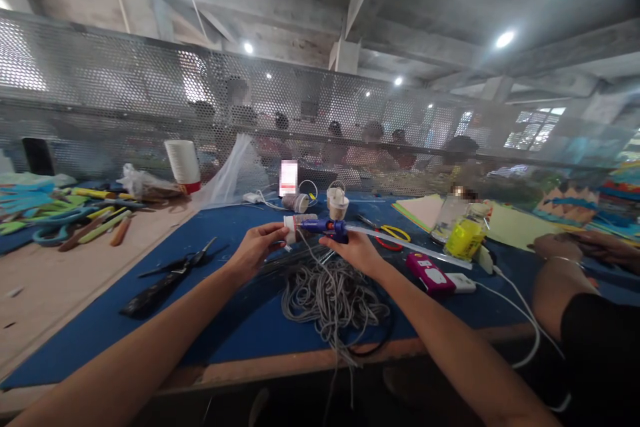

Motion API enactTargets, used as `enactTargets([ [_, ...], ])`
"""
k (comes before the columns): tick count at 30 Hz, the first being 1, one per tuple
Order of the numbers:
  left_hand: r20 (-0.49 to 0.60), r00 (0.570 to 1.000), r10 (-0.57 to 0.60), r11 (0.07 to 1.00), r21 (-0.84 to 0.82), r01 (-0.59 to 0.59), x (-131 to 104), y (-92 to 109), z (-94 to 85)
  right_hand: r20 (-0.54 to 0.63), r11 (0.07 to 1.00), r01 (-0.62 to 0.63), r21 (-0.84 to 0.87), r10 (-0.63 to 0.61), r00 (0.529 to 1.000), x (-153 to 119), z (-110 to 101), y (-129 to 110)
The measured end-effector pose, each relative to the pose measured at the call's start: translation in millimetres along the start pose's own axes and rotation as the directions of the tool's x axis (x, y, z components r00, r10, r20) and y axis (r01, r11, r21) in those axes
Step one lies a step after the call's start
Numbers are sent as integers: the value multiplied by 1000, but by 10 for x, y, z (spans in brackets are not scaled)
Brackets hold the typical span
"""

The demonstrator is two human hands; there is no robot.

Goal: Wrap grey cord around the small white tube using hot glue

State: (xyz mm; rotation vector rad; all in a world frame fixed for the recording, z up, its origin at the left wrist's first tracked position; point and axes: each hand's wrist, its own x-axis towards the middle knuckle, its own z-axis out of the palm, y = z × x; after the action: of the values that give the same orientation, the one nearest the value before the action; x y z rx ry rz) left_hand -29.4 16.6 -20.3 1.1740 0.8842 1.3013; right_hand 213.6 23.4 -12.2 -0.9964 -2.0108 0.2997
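Observation:
My left hand (259, 245) is closed on a small white paper cup (290, 229) lying on its side, with grey cord around part of it. In my right hand (357, 250) is a blue hot glue gun (327, 227), its nozzle pointing left at the cup; I cannot tell whether the two touch. A long clear glue stick (410, 245) extends from the gun's back end. From the cup, a strand runs down to a loose heap of grey cord (335, 300) on the blue table top (240, 340) below my hands.
Behind my hands stand a cord-wrapped cup (296, 203) and white cups (339, 203). Black-handled pliers (170, 280) lie left; yellow-and-red scissors (393, 237), a magenta power bank (430, 273) and a yellow bottle (465, 237) lie right. A co-worker's arm (555, 280) rests at far right.

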Motion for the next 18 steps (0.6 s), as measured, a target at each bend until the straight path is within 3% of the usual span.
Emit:
enactTargets([
  [18, -5, 1000, 29, 999, 25, -29, -12, -4, 6, 54, 979, 82, -187, -73, 996, -20, -44, 3],
])
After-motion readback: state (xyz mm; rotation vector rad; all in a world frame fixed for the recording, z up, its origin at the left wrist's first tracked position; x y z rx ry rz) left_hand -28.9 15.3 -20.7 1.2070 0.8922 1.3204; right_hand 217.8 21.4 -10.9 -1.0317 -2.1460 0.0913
